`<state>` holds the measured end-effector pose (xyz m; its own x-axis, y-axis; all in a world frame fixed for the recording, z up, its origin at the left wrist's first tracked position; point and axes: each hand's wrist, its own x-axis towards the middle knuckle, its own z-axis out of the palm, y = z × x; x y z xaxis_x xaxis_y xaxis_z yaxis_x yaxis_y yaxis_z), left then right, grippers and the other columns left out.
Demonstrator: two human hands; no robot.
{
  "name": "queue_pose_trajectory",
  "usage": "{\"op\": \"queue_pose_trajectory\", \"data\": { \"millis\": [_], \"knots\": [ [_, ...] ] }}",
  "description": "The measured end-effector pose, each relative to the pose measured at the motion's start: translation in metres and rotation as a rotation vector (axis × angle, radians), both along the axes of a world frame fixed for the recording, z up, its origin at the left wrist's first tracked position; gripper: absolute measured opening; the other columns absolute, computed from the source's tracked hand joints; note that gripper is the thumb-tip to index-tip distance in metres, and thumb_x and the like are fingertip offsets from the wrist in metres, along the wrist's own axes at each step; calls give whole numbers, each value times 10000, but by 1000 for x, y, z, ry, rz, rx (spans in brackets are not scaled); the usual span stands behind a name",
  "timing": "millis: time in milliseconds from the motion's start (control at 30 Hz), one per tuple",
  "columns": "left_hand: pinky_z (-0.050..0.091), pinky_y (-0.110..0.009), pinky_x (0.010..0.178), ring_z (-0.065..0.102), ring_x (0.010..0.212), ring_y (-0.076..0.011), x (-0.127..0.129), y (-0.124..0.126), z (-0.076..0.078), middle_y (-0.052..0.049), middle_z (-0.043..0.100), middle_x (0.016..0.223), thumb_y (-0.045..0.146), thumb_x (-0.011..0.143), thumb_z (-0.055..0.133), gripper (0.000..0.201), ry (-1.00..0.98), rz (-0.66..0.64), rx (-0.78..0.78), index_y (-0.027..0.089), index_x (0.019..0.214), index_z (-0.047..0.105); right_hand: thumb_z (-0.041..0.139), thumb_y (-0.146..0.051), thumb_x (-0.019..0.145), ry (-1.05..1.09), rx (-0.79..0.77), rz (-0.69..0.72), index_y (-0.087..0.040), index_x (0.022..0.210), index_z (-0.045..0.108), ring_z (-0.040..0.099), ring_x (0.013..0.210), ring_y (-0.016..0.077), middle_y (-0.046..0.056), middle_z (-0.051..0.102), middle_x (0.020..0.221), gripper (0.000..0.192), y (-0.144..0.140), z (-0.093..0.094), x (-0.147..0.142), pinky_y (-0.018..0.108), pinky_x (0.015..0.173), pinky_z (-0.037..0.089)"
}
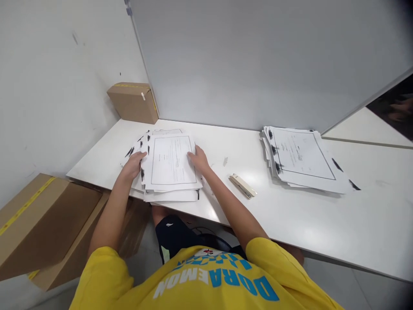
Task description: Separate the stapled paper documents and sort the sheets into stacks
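Observation:
A loose stack of printed paper sheets point(171, 165) lies on the white table point(290, 215) at the left. My left hand point(133, 165) rests on the stack's left edge, fingers laid over the fanned-out sheets. My right hand point(199, 158) presses against the stack's right edge. Both hands bracket the stack from the sides. A cream stapler point(242, 186) lies flat on the table just right of my right forearm. A second stack of printed sheets point(301, 159) sits further right, untouched.
A small cardboard box point(134, 102) stands in the back left corner against the grey partition point(258, 64). Larger cardboard boxes point(41, 224) sit on the floor to the left, below the table's edge. A white wall runs along the left.

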<state>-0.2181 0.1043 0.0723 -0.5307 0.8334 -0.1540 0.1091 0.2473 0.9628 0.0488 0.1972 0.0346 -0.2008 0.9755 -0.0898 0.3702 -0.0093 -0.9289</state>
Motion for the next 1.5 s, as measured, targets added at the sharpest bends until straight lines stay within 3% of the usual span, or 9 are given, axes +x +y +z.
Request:
{"op": "queue_pose_trajectory", "data": {
  "millis": [100,267,433,567,833,967,1100,1233,1500],
  "knots": [
    [582,-403,884,706,981,-289,9,6,3,-135,729,950,301,753,722,356,-103,-90,-14,133,1059,652,549,-362,867,94,-39,40,-167,1469,433,406,1432,318,128,485,1514,643,-8,7,-2,477,1197,319],
    [581,-455,910,704,1021,-313,23,12,8,-144,729,1073,229,677,747,557,-153,-184,25,117,1199,586,533,-334,872,148,-96,106,-143,1445,463,470,1392,310,126,517,1490,607,-14,20,3,451,1169,373],
    [498,-409,1065,565,1304,-297,39,13,27,-144,587,1404,231,713,710,646,49,-249,280,189,1325,508,531,-295,854,203,-108,12,-168,1501,378,445,1410,286,116,437,1556,676,-10,30,7,449,1172,368],
    [457,-406,1110,494,1380,-295,57,6,53,-106,542,1457,295,785,683,631,221,-277,392,248,1375,466,560,-277,829,348,-17,-78,-152,1477,397,487,1347,252,136,490,1490,680,-5,50,17,389,1124,417],
    [529,-444,1039,608,1237,-306,115,-15,73,-85,653,1274,485,724,810,688,229,-462,730,246,1311,542,663,-427,834,539,514,-84,-341,1492,376,592,1084,218,45,602,1253,722,-42,90,131,393,965,511],
    [582,-383,951,672,1138,-275,152,-14,71,-101,686,1197,462,737,814,595,166,-619,901,248,1247,594,732,-384,807,561,631,-257,-384,1447,437,588,956,178,22,617,1125,705,-94,76,192,350,900,524],
    [612,-387,893,711,1041,-269,193,-14,72,-86,732,1025,444,763,797,459,219,-557,867,194,1124,664,732,-352,816,484,662,-496,-347,1439,458,563,881,155,6,570,951,681,-132,40,224,327,878,518],
    [632,-361,814,730,912,-244,226,-8,76,-49,729,852,420,771,789,337,296,-457,839,161,965,696,731,-399,809,485,723,-703,-334,1397,480,566,927,137,7,531,976,643,-137,12,234,298,904,510],
    [557,-418,1016,627,1221,-268,239,22,84,-62,651,1267,489,738,814,657,188,-467,972,278,1294,535,656,-420,872,512,632,-530,-280,1387,500,558,1269,240,112,606,1302,556,-133,9,240,430,1070,468]
  ]
}}
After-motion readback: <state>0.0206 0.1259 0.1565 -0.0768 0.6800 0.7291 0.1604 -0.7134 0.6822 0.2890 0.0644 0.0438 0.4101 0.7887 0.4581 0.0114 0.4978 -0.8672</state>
